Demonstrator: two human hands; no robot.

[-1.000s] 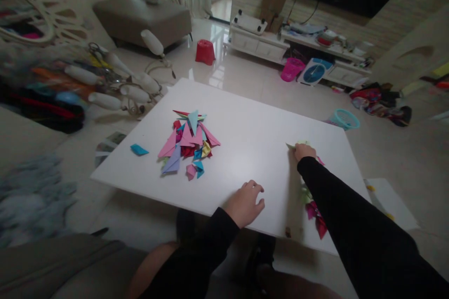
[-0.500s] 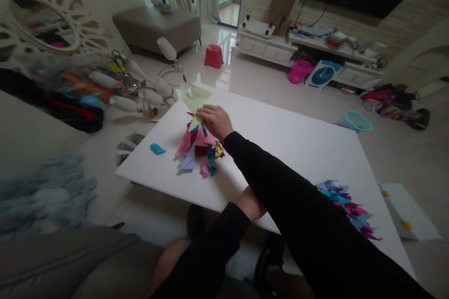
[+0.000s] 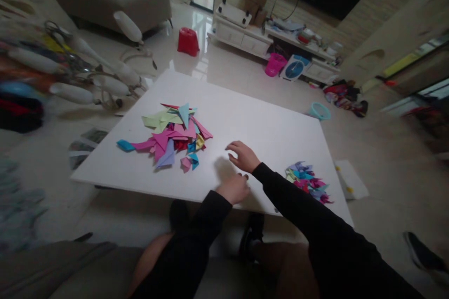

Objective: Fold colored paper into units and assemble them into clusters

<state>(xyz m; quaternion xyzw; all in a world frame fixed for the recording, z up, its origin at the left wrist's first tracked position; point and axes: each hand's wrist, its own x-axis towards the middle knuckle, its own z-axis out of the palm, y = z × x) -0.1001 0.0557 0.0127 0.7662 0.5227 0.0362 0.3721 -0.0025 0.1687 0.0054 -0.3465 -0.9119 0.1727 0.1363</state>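
My right hand (image 3: pixel 243 155) hovers over the white table (image 3: pixel 259 121), thumb and fingers apart around nothing. Just below it, near the table's front edge, is my left hand (image 3: pixel 233 189); its fingers are curled in and nothing shows in them. To the left lies a loose heap of folded paper pieces, with a purple one (image 3: pixel 166 155), a pale green one (image 3: pixel 159 121) and a light blue one (image 3: pixel 184 114). A pink piece (image 3: pixel 185 164) lies at the heap's front. Folded paper cranes (image 3: pixel 307 177) are clustered at the table's right, partly behind my right forearm.
A lamp with several white shades (image 3: pixel 72 93) stands close by the table's left side. On the floor beyond are a red stool (image 3: pixel 188 42), a pink bin (image 3: pixel 275 64) and a light blue basket (image 3: pixel 319 111). A low white cabinet (image 3: pixel 242 37) runs along the wall.
My right hand has drawn back from the paper heap toward me and to the right. The heap now lies more spread out and flatter. My view has shifted right.
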